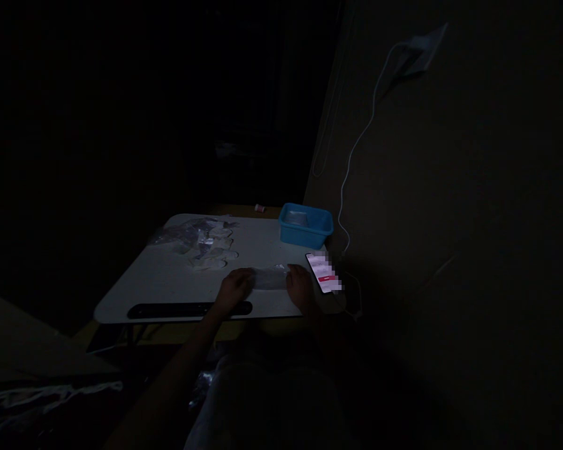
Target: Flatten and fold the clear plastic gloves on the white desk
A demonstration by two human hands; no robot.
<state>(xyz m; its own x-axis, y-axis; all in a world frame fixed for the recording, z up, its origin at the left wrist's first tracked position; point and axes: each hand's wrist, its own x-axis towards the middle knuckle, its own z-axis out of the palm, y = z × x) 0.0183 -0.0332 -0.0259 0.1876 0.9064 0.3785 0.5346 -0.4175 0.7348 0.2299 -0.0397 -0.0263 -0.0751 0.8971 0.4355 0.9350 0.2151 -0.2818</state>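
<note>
The scene is very dark. On a small white table [169, 281] my left hand [233, 289] and my right hand [300, 287] each grip one end of a clear plastic bag [269, 278] that lies flat between them near the front edge. A heap of clear bags and pale glove-like pieces [206, 244] lies further back on the left. What the held bag contains is too dim to tell.
A blue plastic tub [306, 226] stands at the table's back right. A lit phone [323, 273] lies at the right edge, with a white cable [356, 144] running up the wall. A black strip [187, 309] lines the front edge.
</note>
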